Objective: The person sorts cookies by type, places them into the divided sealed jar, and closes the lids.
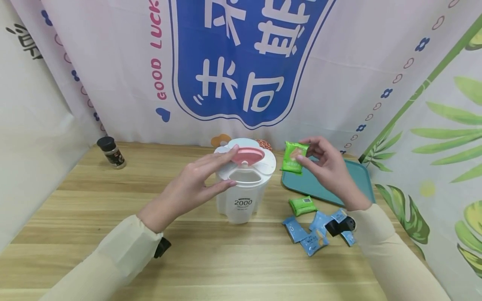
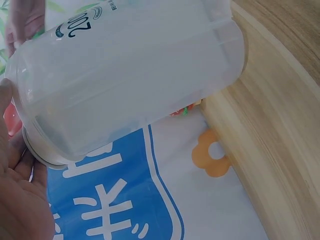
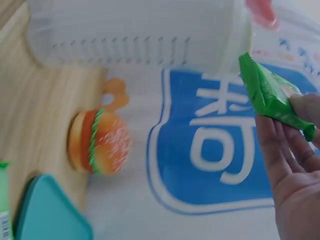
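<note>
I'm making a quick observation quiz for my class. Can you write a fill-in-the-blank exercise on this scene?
1. The right hand pinches a ____ packet.
2. The left hand holds up the container's ____ flap.
3. The number printed on the container is ____.
4. The spice jar stands on the table's far ____ side.

Missing words: green; pink; 2000; left

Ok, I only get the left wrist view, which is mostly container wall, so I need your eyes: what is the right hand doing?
Observer: The right hand pinches a green packet beside the container's open top.
Operator: And what is my left hand touching up there?
Observer: The left hand holds the pink flap of the lid raised with straight fingers.
Operator: Any more packets around?
Observer: Yes, another green packet and several blue packets lie on the table, near a teal tray.
</note>
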`<state>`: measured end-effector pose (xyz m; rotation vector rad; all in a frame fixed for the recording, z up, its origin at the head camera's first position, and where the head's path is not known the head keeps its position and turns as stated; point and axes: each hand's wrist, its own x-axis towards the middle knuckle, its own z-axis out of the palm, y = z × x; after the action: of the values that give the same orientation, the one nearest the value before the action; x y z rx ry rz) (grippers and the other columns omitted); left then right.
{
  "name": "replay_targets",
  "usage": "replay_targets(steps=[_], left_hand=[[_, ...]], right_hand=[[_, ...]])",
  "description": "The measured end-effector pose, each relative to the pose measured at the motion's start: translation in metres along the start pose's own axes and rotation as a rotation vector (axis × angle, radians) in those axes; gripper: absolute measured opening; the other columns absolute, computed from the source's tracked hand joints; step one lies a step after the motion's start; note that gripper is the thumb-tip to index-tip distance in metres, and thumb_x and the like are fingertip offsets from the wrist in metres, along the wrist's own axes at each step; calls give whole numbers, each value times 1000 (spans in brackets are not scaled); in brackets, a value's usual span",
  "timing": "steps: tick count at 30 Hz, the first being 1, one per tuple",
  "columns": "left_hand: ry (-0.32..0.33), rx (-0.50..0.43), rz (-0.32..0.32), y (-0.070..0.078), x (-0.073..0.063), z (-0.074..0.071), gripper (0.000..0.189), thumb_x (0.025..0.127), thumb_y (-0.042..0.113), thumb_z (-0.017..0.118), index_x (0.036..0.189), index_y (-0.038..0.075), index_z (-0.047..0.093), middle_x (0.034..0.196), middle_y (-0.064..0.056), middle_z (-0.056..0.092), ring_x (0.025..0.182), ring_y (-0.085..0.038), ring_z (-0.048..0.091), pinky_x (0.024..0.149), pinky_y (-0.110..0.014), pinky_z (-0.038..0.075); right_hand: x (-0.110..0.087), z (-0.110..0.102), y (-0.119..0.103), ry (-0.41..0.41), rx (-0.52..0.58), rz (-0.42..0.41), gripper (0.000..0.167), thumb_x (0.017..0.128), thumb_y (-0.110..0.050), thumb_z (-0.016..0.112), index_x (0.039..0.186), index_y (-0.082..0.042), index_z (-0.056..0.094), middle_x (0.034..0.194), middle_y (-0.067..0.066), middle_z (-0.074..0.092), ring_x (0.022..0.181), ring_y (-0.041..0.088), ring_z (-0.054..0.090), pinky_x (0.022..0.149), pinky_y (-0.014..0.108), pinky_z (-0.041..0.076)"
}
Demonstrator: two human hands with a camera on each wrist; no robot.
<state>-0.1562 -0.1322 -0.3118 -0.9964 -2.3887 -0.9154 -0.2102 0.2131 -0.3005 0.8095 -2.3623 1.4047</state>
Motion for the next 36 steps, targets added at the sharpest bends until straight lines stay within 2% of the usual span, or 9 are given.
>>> replay_targets(steps=[3, 7, 13, 16, 20, 23, 30, 36], left_hand=[[1, 5, -1, 1, 0, 0, 78, 91, 23, 84, 159, 18, 46, 155, -8, 60, 140, -31, 61, 113, -47, 55], [5, 10, -7, 0, -1, 0, 78, 91, 24, 83, 160, 20, 46, 155, -6, 59, 141, -30, 60, 115, -47, 54], [10, 0, -13, 0, -1, 1, 77, 92, 24, 83, 159, 20, 46, 154, -7, 60, 140, -31, 61, 115, -49, 54], [10, -4, -14, -1, -2, 1, 77, 92, 23, 83, 159, 19, 46, 153, -8, 61, 139, -32, 61, 114, -51, 54], [2, -8, -16, -1, -1, 1, 79, 92, 24, 83, 160, 21, 44, 153, -7, 61, 140, -32, 61, 114, -50, 54], [-7, -12, -17, -1, -1, 1, 79, 92, 24, 82, 161, 22, 43, 154, -6, 60, 141, -30, 60, 115, -49, 54], [-13, -14, -5, -2, 0, 0, 79, 92, 24, 82, 161, 19, 43, 155, -5, 59, 142, -29, 59, 116, -48, 53], [-15, -19, -17, -1, -1, -1, 80, 92, 24, 82, 161, 21, 42, 155, -6, 60, 142, -30, 59, 115, -49, 53]], right_hand=[[3, 3, -16, 58, 48, -40, 32, 96, 9, 66, 127, 10, 57, 115, -7, 65, 93, 5, 64, 82, 12, 61], [4, 9, -36, 101, 109, -85, 32, 95, 12, 66, 125, 12, 57, 115, -4, 67, 94, 7, 68, 81, 17, 64], [6, 23, -55, 50, 173, -200, 32, 95, 13, 66, 124, 14, 54, 114, -3, 67, 96, 8, 72, 84, 23, 66], [7, 31, -60, 8, 159, -231, 31, 96, 10, 67, 124, 12, 54, 114, 0, 67, 98, 8, 73, 85, 26, 67], [7, 41, -64, -34, 99, -263, 32, 96, 5, 70, 123, 9, 55, 113, 11, 69, 97, 8, 74, 82, 27, 67], [8, 48, -66, -56, 60, -294, 34, 93, 6, 73, 122, 8, 55, 113, 17, 70, 97, 13, 75, 80, 28, 68], [7, 62, -67, -113, -35, -318, 34, 90, 7, 76, 119, 3, 58, 114, 16, 71, 103, 26, 77, 81, 26, 67], [3, 67, -64, -180, -57, -303, 28, 90, 3, 78, 114, 0, 62, 110, 12, 72, 98, 21, 74, 80, 24, 67]])
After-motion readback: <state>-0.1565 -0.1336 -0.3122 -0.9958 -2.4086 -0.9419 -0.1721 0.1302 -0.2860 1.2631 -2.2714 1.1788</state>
